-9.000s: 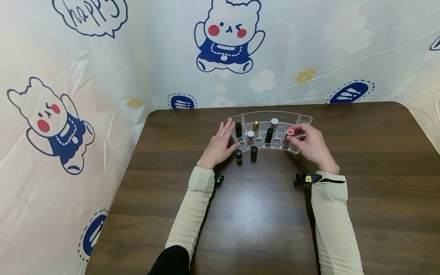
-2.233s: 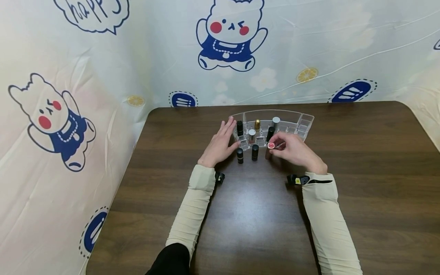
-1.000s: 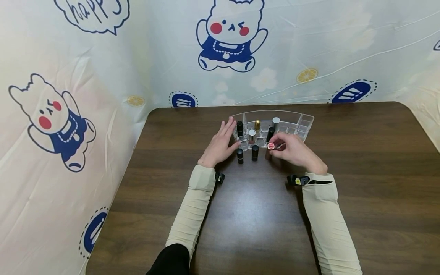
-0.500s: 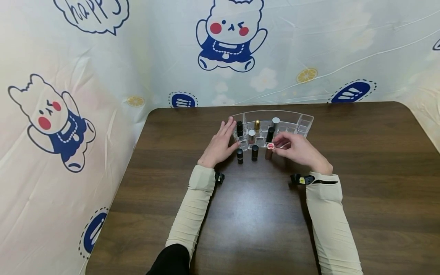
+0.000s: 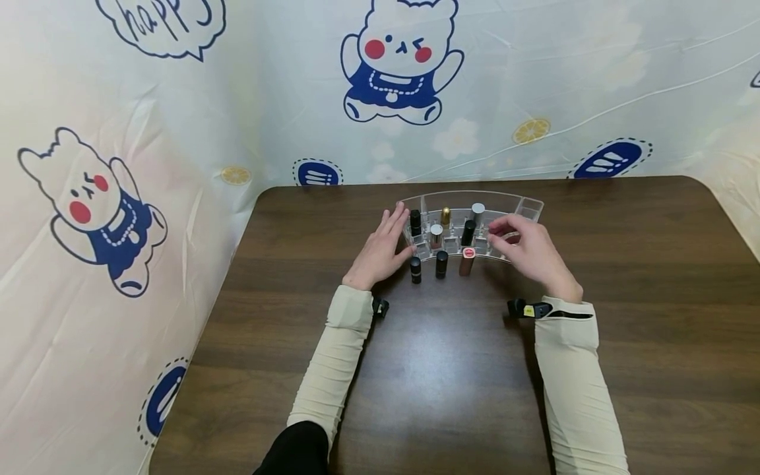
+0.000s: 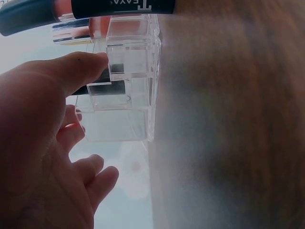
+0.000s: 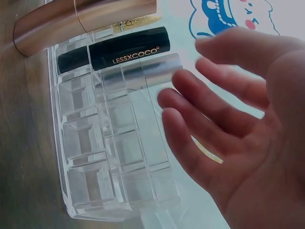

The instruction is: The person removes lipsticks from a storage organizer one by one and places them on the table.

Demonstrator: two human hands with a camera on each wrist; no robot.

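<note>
A curved clear lipstick organizer (image 5: pixel 454 253) stands near the table's back edge. My left hand (image 5: pixel 380 251) rests against its left end, thumb touching a front compartment in the left wrist view. My right hand (image 5: pixel 531 254) hovers over the organizer's right part, fingers loosely bent and holding nothing. A rose-gold lipstick (image 7: pixel 81 24) with a pink-red top stands upright on the table before the organizer. Left of it stand two black lipsticks, one nearer the middle (image 5: pixel 441 264) and one at the left (image 5: pixel 415 270). Inside the organizer, a black lipstick (image 7: pixel 128 50) sits in front of a silver-capped one (image 7: pixel 147 71).
Other lipsticks in the organizer include a gold one (image 5: pixel 445 216), a silver-topped one (image 5: pixel 436 235) and a black one (image 5: pixel 415 222). The brown wooden table (image 5: pixel 439 382) spreads out in front. A printed curtain (image 5: pixel 285 79) hangs behind and along the left.
My right hand took the pink-topped lipstick from the organizer's right side, stood it on the table beside the black ones, let go, and moved back up to the right. My left hand stayed put.
</note>
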